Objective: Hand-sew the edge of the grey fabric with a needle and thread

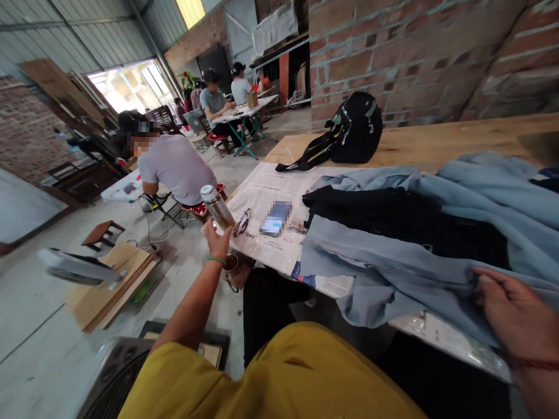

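Observation:
My left hand (218,239) reaches out to the table's left corner, its thumb and fingers round the lower part of a clear drinking bottle (221,211) with a silver cap. The bottle leans in the view; whether its base rests on the table I cannot tell. My right hand (517,309) pinches the edge of a grey-blue cloth (397,262) at the right. Black fabric (398,217) lies among the folds of that cloth. Between bottle and fabric, a phone (276,219) lies on the table, with a pair of glasses (242,223) beside it.
A black bag with straps (358,130) sits at the back of the wooden table (414,141), near a brick wall. Paper under clear plastic (262,187) covers the table's left part. On the left stand a fan (76,266), flat boards (106,292) and a small stool (103,234). Several people sit at other tables.

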The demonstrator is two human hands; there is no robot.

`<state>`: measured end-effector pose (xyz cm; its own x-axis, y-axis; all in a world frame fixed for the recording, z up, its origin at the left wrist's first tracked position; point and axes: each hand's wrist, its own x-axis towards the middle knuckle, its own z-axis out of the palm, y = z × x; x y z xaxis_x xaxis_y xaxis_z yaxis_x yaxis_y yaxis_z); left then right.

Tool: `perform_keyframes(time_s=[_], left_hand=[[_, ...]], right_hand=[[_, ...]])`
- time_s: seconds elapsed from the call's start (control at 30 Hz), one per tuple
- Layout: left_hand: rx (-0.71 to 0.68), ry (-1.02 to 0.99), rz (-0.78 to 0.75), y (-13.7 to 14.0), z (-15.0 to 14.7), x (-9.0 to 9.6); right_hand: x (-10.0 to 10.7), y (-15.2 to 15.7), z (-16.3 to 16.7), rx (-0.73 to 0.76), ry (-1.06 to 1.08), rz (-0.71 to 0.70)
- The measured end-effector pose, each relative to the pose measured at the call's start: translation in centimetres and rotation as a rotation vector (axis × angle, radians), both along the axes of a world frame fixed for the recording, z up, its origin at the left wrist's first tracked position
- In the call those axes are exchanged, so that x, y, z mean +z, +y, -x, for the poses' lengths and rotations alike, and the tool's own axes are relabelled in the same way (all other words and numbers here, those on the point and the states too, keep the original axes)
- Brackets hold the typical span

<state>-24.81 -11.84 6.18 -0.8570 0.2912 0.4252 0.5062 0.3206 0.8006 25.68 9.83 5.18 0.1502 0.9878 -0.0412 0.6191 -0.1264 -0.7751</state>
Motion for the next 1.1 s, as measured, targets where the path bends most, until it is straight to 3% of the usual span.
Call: perform_keyframes(time_s=[0.07, 0.17, 0.33, 0.47, 0.63, 0.8, 0.97, 1.1], left_hand=[[0.091, -0.102, -0.016, -0.8, 1.9, -0.3], [0.116, -0.205, -0.017, -1.6, 3.5, -1.4], [0.101, -0.264, -0.012, -2.7, 3.9, -2.8], [0.030, -0.266, -0.031, -5.0, 1.8, -4.0], [-0.041, -0.286, 0.051, -8.6, -2.3, -7.6], [-0.077, -0.285, 0.090, -8.5, -3.5, -10.2], [-0.051, -0.241, 0.118, -7.4, -3.4, -10.6], [-0.095, -0.202, 0.056, -7.4, -5.6, -9.3]], right_hand=[[-0.4, 0.0, 0.2, -0.004, 0.024, -0.042], [-1.6, 0.4, 0.1, 0.011, 0.027, -0.098], [-1.9, 0.1, 0.4, 0.013, 0.007, -0.120], [-1.4, -0.4, 0.8, 0.025, 0.018, -0.143], [-2.5, 0.1, 0.7, 0.002, 0.000, -0.164], [-3.5, 0.5, 0.6, 0.001, -0.016, -0.154], [-4.0, 0.9, 0.1, 0.039, -0.025, -0.192], [-4.9, 1.5, -0.6, 0.076, -0.091, -0.309]])
